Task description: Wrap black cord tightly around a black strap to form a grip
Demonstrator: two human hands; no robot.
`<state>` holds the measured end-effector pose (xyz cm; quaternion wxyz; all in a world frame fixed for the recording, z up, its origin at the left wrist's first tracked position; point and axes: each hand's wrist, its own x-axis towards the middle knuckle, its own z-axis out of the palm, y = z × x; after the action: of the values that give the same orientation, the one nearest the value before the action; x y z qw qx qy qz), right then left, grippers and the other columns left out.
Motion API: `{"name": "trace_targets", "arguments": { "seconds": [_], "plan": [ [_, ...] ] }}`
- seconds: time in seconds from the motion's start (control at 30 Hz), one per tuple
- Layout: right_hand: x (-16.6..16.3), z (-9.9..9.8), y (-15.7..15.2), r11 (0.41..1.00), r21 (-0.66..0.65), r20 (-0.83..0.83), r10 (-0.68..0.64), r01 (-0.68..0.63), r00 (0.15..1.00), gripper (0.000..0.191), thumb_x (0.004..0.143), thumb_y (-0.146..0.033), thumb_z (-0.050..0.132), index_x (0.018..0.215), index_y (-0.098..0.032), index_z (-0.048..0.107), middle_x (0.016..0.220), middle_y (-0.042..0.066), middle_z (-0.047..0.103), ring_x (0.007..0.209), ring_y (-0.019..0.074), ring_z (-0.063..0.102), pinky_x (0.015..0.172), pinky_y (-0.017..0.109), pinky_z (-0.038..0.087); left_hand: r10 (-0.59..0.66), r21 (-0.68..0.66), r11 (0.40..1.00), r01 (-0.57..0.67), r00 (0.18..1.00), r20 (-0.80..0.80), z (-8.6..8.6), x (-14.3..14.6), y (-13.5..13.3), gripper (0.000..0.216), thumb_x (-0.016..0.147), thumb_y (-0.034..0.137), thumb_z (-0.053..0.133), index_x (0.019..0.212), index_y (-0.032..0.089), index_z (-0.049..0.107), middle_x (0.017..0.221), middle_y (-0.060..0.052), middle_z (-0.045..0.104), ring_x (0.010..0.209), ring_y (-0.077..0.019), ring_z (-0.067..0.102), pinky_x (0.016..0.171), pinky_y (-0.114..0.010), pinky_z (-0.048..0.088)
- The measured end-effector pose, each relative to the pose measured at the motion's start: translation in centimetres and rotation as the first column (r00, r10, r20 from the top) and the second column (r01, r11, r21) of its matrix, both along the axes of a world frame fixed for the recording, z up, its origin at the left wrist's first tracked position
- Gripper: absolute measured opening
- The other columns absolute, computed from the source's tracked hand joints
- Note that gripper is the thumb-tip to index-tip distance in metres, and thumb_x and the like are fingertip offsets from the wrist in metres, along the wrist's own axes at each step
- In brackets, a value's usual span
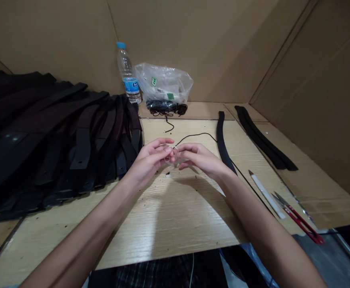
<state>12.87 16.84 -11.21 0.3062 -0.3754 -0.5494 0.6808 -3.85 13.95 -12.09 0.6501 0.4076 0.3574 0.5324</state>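
Both hands meet over the middle of the table. My left hand (154, 156) is closed in a pinch on a small clear loop (169, 159), which looks like transparent wire or thin plastic. My right hand (200, 156) has its fingers drawn together at the loop's other side, close to the end of a thin black cord (197, 135). Fingers cover where cord and loop meet, so I cannot tell whether they are joined. From there the cord arcs right, passes a curved black strap (222, 140) and runs toward the table's front edge.
A large pile of black straps (82, 132) covers the left. At the back stand a water bottle (128, 76) and a clear plastic bag (166, 82) over bundled dark cord (179, 109). On the right lie two black straps (263, 138), a white pencil-like marker (265, 192) and red-handled thread snips (301, 220).
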Motion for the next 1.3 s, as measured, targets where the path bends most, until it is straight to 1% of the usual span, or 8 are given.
{"name": "trace_targets", "arguments": {
  "seconds": [0.1, 0.4, 0.53, 0.7, 0.83, 1.0, 1.17, 1.3],
  "plan": [
    [0.1, -0.2, 0.2, 0.997, -0.061, -0.072, -0.048, 0.044, 0.996, 0.006, 0.077, -0.017, 0.063, 0.072, -0.016, 0.066, 0.084, 0.004, 0.066, 0.082, 0.0132, 0.061, 0.073, 0.026, 0.051, 0.004, 0.011, 1.0, -0.004, 1.0, 0.007, 0.0, 0.0, 0.0, 0.023, 0.072, 0.018, 0.073, 0.093, 0.014, 0.064, 0.063, -0.001, 0.066, 0.067, -0.0118, 0.06, 0.069, -0.023, 0.047],
    [-0.7, -1.0, 0.4, 0.971, -0.236, -0.359, -0.054, -0.035, 0.932, 0.016, 0.077, -0.02, 0.049, 0.062, -0.018, 0.055, 0.068, 0.002, 0.06, 0.071, 0.0133, 0.055, 0.068, 0.025, 0.043, 0.023, -0.031, 0.999, -0.019, 0.993, 0.12, 0.3, 0.1, 0.1, 0.02, 0.072, 0.012, 0.069, 0.091, 0.013, 0.064, 0.059, 0.001, 0.06, 0.062, -0.0109, 0.058, 0.067, -0.023, 0.047],
    [-0.8, -1.0, 0.2, 0.992, -0.118, -0.302, -0.003, -0.034, 0.953, 0.013, 0.074, -0.023, 0.052, 0.062, -0.019, 0.055, 0.051, -0.004, 0.045, 0.056, 0.012, 0.042, 0.061, 0.024, 0.037, 0.014, -0.004, 1.0, -0.013, 0.991, 0.136, 0.4, 0.1, 0.1, 0.021, 0.07, 0.012, 0.07, 0.09, 0.014, 0.063, 0.057, 0.002, 0.058, 0.06, -0.0104, 0.057, 0.064, -0.022, 0.046],
    [-0.5, -0.8, 0.1, 0.998, 0.051, -0.074, 0.048, -0.044, 0.996, 0.007, 0.069, -0.02, 0.057, 0.069, -0.018, 0.063, 0.058, -0.004, 0.046, 0.051, 0.0098, 0.027, 0.051, 0.025, 0.022, 0.005, 0.001, 1.0, -0.005, 0.994, 0.106, 0.5, 0.1, -0.1, 0.023, 0.071, 0.013, 0.071, 0.093, 0.016, 0.062, 0.056, 0.003, 0.057, 0.06, -0.0116, 0.057, 0.064, -0.023, 0.045],
    [-0.3, -0.7, 0.1, 0.995, 0.052, -0.132, 0.094, -0.088, 0.987, 0.015, 0.067, -0.023, 0.055, 0.053, -0.02, 0.052, 0.055, -0.004, 0.041, 0.055, 0.0117, 0.035, 0.058, 0.026, 0.031, 0.006, -0.004, 1.0, -0.006, 0.993, 0.115, 0.9, 0.0, -0.2, 0.024, 0.071, 0.012, 0.071, 0.092, 0.016, 0.061, 0.052, 0.004, 0.053, 0.055, -0.0096, 0.052, 0.058, -0.02, 0.042],
    [-0.7, -0.1, -0.3, 0.995, 0.016, -0.244, 0.101, -0.1, 0.965, 0.009, 0.058, -0.024, 0.05, 0.049, -0.021, 0.049, 0.064, 0.003, 0.056, 0.074, 0.0182, 0.053, 0.079, 0.033, 0.041, 0.02, -0.032, 0.999, -0.017, 0.993, 0.112, 1.5, -0.1, -0.2, 0.016, 0.069, 0.012, 0.069, 0.082, 0.015, 0.06, 0.046, 0.006, 0.043, 0.045, -0.0067, 0.041, 0.047, -0.018, 0.034],
    [-0.7, 0.6, -0.9, 0.997, 0.068, -0.302, 0.066, -0.047, 0.951, 0.016, 0.058, -0.023, 0.052, 0.044, -0.022, 0.045, 0.046, -0.001, 0.039, 0.066, 0.0187, 0.054, 0.078, 0.034, 0.042, 0.026, -0.011, 1.0, -0.025, 0.998, 0.06, 1.9, -0.2, -0.3, 0.014, 0.067, 0.015, 0.069, 0.076, 0.016, 0.058, 0.046, 0.008, 0.039, 0.041, -0.0047, 0.034, 0.045, -0.018, 0.031],
    [0.7, 0.9, -0.2, 0.991, 0.058, -0.36, -0.091, 0.12, 0.928, 0.036, 0.073, -0.023, 0.051, 0.04, -0.022, 0.036, 0.041, -0.006, 0.024, 0.043, 0.0117, 0.036, 0.068, 0.033, 0.043, 0.111, 0.064, 0.992, -0.112, 0.994, 0.015, 2.2, -0.8, -0.2, 0.012, 0.066, 0.016, 0.068, 0.071, 0.016, 0.058, 0.045, 0.008, 0.035, 0.041, -0.0043, 0.03, 0.044, -0.018, 0.028]
  ]
}}
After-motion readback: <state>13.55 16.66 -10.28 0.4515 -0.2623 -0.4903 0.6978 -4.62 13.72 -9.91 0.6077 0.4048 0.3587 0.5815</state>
